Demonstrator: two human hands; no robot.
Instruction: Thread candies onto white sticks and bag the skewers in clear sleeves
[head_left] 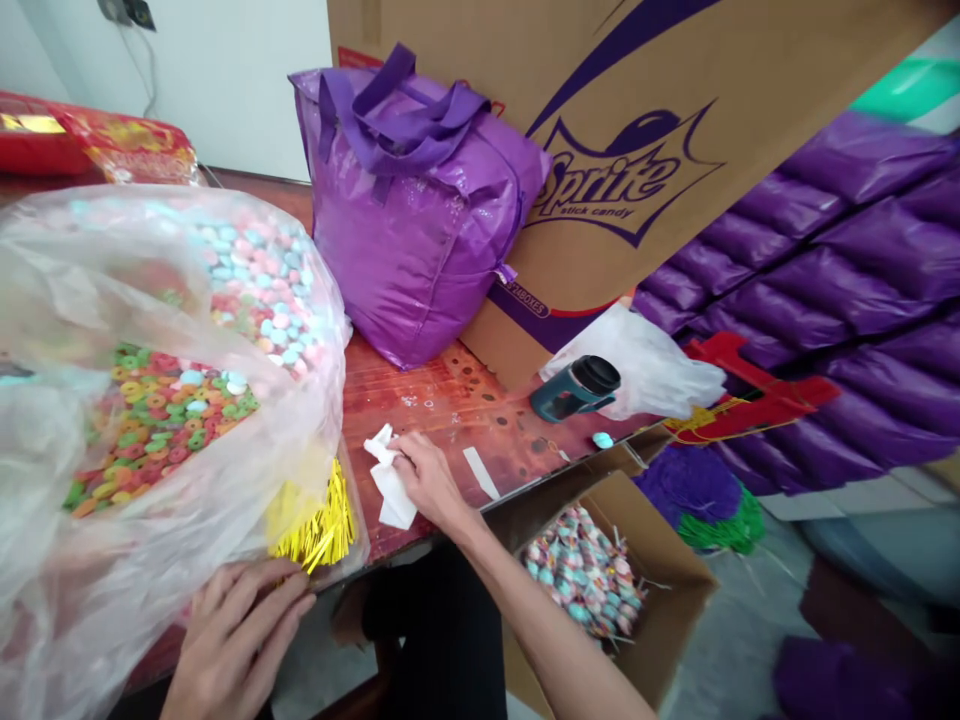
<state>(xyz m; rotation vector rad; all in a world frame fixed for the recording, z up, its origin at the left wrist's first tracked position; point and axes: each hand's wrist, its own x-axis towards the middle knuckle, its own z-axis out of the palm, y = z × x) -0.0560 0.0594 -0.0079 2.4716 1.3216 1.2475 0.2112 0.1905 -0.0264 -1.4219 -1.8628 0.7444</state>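
My right hand pinches a crumpled white tissue against the reddish wooden table. Its fingers are closed around the tissue's upper part. My left hand lies at the table's front edge, fingers stretched out and holding nothing that I can see. Just beyond those fingertips is a bunch of shiny gold twist ties, partly under clear plastic. To the left spreads a large clear plastic bag with colourful ring candies and pink and blue candies.
A purple zip bag stands at the back before a big cardboard carton. A dark tumbler and a white plastic bag sit to the right. Below, an open box holds wrapped candies. Purple packs are stacked at right.
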